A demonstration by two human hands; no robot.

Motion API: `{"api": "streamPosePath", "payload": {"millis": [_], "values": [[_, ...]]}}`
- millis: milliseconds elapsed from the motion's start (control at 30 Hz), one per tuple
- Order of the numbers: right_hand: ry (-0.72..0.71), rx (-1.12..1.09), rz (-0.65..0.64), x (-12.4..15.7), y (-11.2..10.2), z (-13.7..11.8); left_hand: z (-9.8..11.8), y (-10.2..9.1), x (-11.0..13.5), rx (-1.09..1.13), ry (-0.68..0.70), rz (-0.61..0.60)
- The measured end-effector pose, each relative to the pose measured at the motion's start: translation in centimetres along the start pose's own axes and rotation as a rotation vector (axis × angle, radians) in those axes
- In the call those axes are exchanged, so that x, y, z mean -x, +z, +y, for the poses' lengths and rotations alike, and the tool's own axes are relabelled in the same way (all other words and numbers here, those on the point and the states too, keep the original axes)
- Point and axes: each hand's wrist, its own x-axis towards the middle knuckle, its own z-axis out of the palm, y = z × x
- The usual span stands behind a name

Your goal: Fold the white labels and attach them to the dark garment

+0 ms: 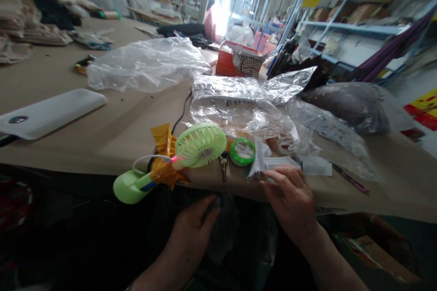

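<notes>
At the table (102, 145) edge, paper (280, 163) is touched by the spread right hand (290, 198), dark cloth (221, 229) by the curled left hand (191, 229).

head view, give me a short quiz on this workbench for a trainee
1. True or false: the right hand is nearest the white paper slips.
2. What colour is the tape on the mint-green handheld fan?
3. What sits between the fan and the slips?
A. a green ring
B. a red box
C. a white slab

Key: 1 true; 2 amber; 3 A
</notes>
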Motion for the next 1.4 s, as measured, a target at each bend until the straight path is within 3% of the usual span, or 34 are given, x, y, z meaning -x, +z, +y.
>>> {"api": "streamPosePath", "payload": {"millis": [167, 333, 567, 700, 867, 933, 1033, 1167, 1233, 1400], "values": [[-0.035, 0.245, -0.034, -0.8, 1.5, 1.9, -0.3, 0.3, 0.7, -0.038, 0.004, -0.072], [-0.054, 0.201, 0.014, -0.5, 2.4, 2.5, -0.5, 1.0, 1.2, -0.009, -0.017, -0.07], [-0.045, 0.078, 0.112, -0.3, 1.9, 3.0, -0.1, 2.2, 1.4, 0.138, -0.015, -0.121], [-0.041, 0.019, 0.141, 0.6, 0.9, 1.7, 2.2, 2.7, 1.4, 0.345, -0.13, -0.216], [-0.104, -0.053, 0.004, 3.5, -0.2, -2.4, 5.5, 3.9, 1.0, 0.92, -0.386, -0.325], [-0.107, -0.097, -0.047, 4.6, -0.3, -3.8, 6.1, 4.4, 0.8, 1.053, -0.422, -0.334], [-0.123, -0.147, -0.08, 5.5, -0.7, -4.5, 6.1, 5.0, 0.6, 1.081, -0.487, -0.27], [-0.134, -0.079, -0.128, 4.9, -1.5, -1.5, 5.3, 5.3, 0.7, 0.966, -0.526, -0.29], [-0.076, 0.036, -0.084, 4.3, -1.6, 0.8, 5.1, 5.3, 0.9, 0.879, -0.565, -0.303], [0.0, 0.267, -0.094, 4.2, -0.3, 4.4, 5.1, 5.3, 1.0, 0.792, -0.621, -0.291]]}}
